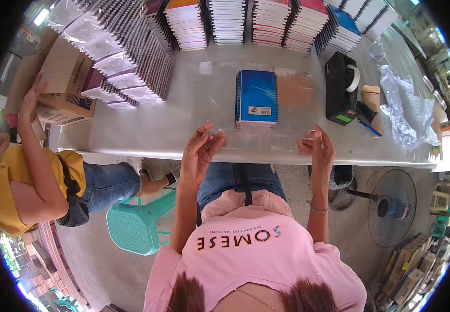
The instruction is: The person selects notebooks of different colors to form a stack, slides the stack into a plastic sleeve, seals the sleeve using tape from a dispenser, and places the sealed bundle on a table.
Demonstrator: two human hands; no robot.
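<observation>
A short stack of blue-covered spiral notebooks (256,96) lies on the table in front of me, with a small label on the top cover. Under and around it spreads a sheet of clear plastic film (212,104), hard to make out against the tabletop. At the near left corner, my left hand (202,149) is closed, its thumb and fingers pinching the film's edge. My right hand (319,146) pinches the edge at the near right, fingers bent. Both hands are just above the table's front edge, apart from the notebooks.
Stacks of spiral notebooks (228,23) line the back, with wrapped ones (131,67) piled left. To the right are a black tape dispenser (337,88), a blue pen (369,128) and crumpled plastic (402,106). A co-worker's hand (31,99) touches cardboard boxes (66,67). A green stool (134,226) and fan (389,208) stand below.
</observation>
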